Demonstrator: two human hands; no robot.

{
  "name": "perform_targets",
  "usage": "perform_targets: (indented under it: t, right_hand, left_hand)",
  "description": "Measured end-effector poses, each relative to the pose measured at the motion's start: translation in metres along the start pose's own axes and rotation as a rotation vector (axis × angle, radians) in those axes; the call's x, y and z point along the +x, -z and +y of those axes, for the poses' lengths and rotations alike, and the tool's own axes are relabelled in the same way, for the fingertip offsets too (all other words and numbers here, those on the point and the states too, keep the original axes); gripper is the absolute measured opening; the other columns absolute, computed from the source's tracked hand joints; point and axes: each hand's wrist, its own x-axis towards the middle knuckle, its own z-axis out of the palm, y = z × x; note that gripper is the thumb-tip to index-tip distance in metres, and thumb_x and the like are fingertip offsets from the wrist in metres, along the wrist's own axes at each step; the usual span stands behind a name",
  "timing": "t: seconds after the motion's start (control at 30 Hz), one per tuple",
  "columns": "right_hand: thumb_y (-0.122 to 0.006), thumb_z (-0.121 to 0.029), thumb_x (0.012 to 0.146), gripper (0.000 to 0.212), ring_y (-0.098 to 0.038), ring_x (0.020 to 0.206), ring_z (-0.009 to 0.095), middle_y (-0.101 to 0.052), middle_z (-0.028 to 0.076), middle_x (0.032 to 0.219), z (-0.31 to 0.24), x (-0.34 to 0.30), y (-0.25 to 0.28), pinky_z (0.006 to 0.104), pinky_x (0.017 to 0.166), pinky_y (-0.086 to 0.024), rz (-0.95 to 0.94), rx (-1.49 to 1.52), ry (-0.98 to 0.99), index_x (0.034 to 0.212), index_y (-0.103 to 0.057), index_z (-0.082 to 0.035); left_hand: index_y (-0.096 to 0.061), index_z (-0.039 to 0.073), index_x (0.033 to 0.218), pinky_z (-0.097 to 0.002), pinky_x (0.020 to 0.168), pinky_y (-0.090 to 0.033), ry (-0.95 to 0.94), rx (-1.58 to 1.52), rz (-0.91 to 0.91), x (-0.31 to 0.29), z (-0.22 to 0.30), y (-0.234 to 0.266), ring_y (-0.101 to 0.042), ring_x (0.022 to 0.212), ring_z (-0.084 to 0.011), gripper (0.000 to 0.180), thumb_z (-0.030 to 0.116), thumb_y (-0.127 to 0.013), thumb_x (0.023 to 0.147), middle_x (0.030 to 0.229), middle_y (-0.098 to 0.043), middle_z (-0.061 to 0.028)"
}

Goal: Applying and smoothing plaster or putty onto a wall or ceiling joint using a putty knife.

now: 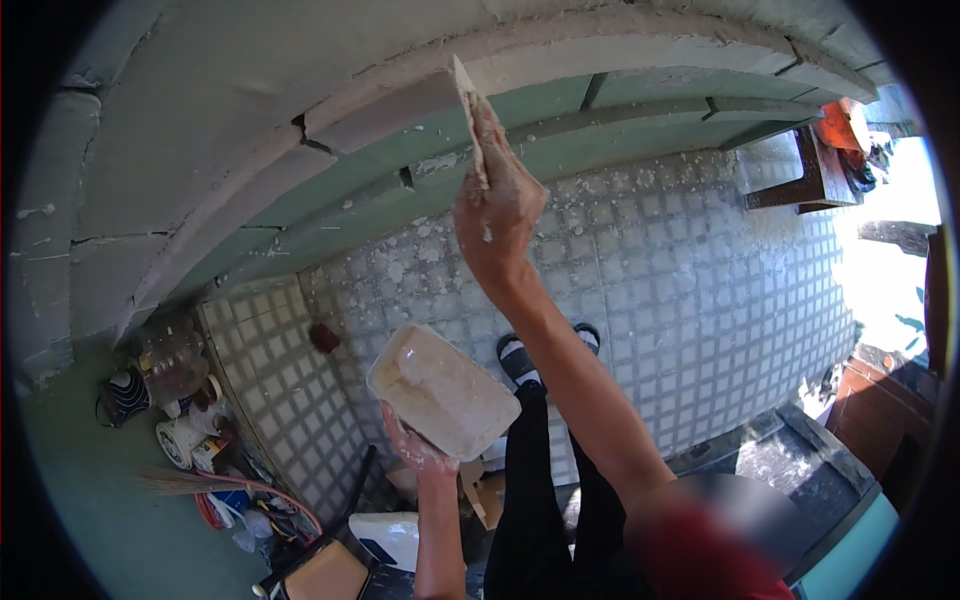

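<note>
My left hand (418, 446) grips a whitish rectangular plastic tub (500, 413) from its near side, its fingers partly hidden beneath. Pale, wet-looking filler paste (430, 378) lies inside the tub. Raised ahead of me, my right hand (497, 205) is closed round a thin, flat scraper (463, 90), seen almost edge-on and smeared with paste. The scraper's tip overlaps the grey moulded ledge (620, 50) on the wall; whether it touches cannot be made out. Dried white smears mark both hands.
White spatters dot the checked tile floor (640, 260). At the left, a broom (165, 482), containers and cables crowd together. A brown wooden piece (820, 175) stands at the far right. Below lie a cardboard box (490, 500) and a dark-edged bench (790, 450). My sandalled feet (515, 358) are beneath me.
</note>
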Motion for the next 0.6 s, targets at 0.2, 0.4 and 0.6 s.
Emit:
perform_targets:
  t: [0.2, 0.4, 0.6]
  right_hand:
    - [-0.060, 0.001, 0.081, 0.045, -0.052, 0.119, 0.040, -0.057, 0.021, 0.125, 0.023, 0.015, 0.020, 0.0438, 0.099, -0.044, 0.201, -0.058, 0.205, 0.126, -0.056, 0.001]
    - [-0.058, 0.000, 0.085, 0.042, -0.039, 0.130, 0.042, -0.050, 0.020, 0.135, 0.068, 0.019, -0.017, 0.0501, 0.108, -0.029, 0.112, -0.184, 0.408, 0.127, -0.055, 0.001]
    - [-0.054, -0.001, 0.080, 0.049, -0.033, 0.133, 0.045, -0.046, 0.020, 0.138, 0.118, 0.007, -0.040, 0.0556, 0.109, -0.021, 0.122, -0.282, 0.432, 0.130, -0.054, -0.003]
  left_hand:
    - [-0.035, 0.013, 0.141, -0.0451, 0.103, -0.038, 0.005, -0.011, 0.011, 0.002, 0.002, 0.011, -0.043, 0.125, -0.0281, 0.064, 0.050, -0.050, 0.090, 0.139, -0.041, -0.0065]
    - [-0.039, 0.016, 0.139, -0.0470, 0.102, -0.038, 0.008, -0.039, 0.050, 0.009, 0.007, 0.039, -0.044, 0.124, -0.0277, 0.056, 0.047, -0.046, 0.093, 0.138, -0.043, -0.0046]
    - [-0.036, 0.015, 0.141, -0.0467, 0.104, -0.036, 0.033, -0.027, 0.063, 0.016, 0.016, 0.062, -0.041, 0.127, -0.0279, 0.063, 0.051, -0.049, 0.090, 0.141, -0.039, -0.0056]
